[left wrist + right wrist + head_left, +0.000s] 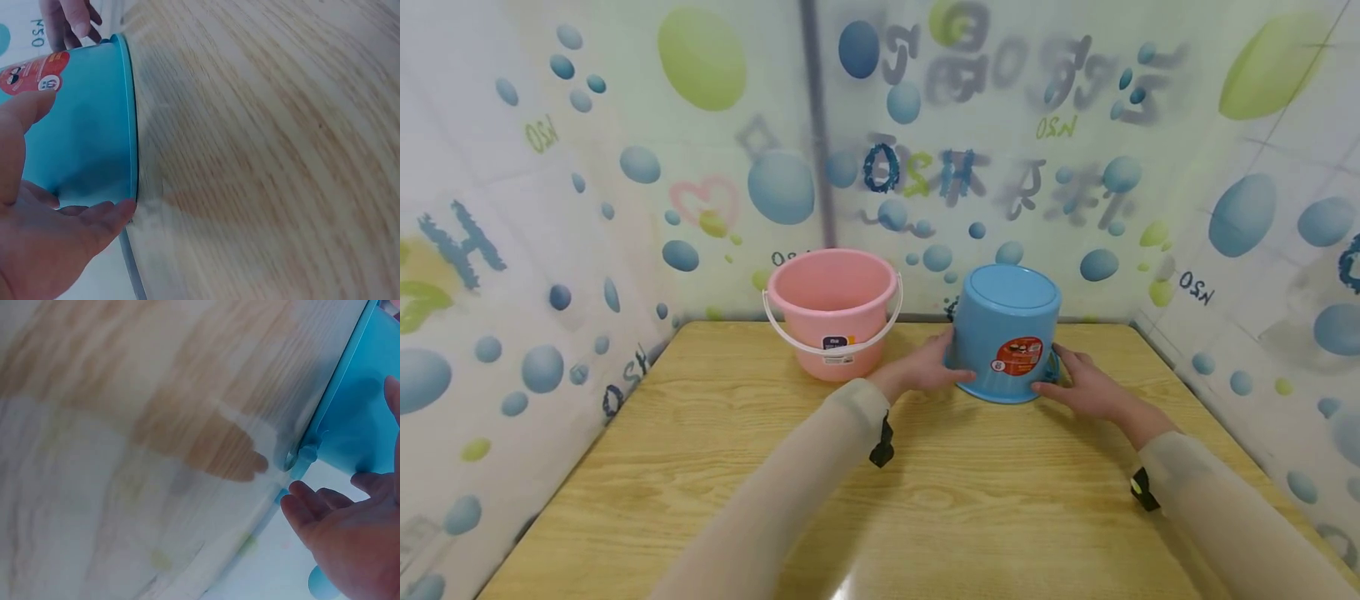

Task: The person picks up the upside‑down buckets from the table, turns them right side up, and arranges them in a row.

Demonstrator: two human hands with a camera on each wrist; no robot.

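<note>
A blue bucket (981,337) stands upside down on the wooden table, its base facing up and a red oval label (1019,356) toward me. My left hand (934,367) is at its left side, thumb in front and fingers reaching behind. In the left wrist view the fingers (100,215) lie nearly straight by the rim. My right hand (1084,387) is at the right side with thumb and fingers spread. The right wrist view has its fingertips (300,494) close to the handle joint on the rim.
A pink bucket (842,333) with a white handle (805,346) stands upright to the left of the blue one. The wooden table (970,517) is enclosed at the back and sides by walls (895,292) patterned with blue and green drops.
</note>
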